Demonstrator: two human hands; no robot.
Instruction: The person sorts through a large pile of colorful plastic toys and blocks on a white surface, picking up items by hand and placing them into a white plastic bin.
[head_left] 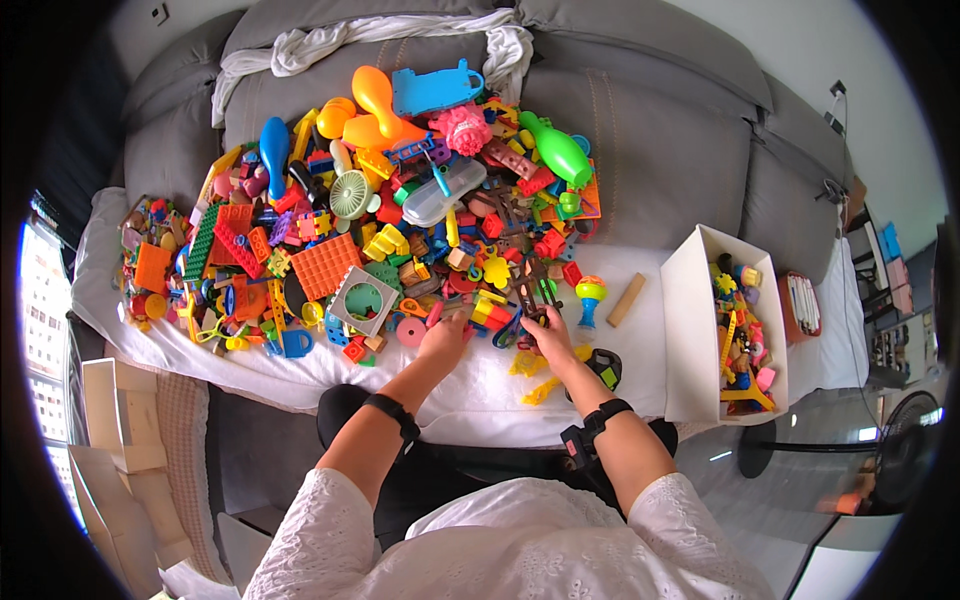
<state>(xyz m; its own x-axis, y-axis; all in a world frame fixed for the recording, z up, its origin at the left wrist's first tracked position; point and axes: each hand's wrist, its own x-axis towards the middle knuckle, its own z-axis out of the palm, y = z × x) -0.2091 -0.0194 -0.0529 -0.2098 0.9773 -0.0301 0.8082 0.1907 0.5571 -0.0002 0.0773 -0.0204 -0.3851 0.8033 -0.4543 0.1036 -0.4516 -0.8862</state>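
Observation:
My left hand (446,340) is at the front of a big toy heap, its fingers curled together. A small pink piece (434,314) shows beside its fingertips; whether anything is inside the grip is hidden. My right hand (552,342) is closed on a dark brown plastic toy piece (533,292), which points away from me. Between the hands lie red and yellow blocks (490,312). Yellow toy pieces (540,365) lie just below my right hand. A pink ring (410,332) lies left of my left hand.
The heap, with an orange baseplate (325,265), a green bowling pin (556,150) and a blue tray (437,88), covers much of the grey sofa (680,150). To the right stand a blue rattle (590,300), a wooden block (627,299) and a white box (695,330) of toys.

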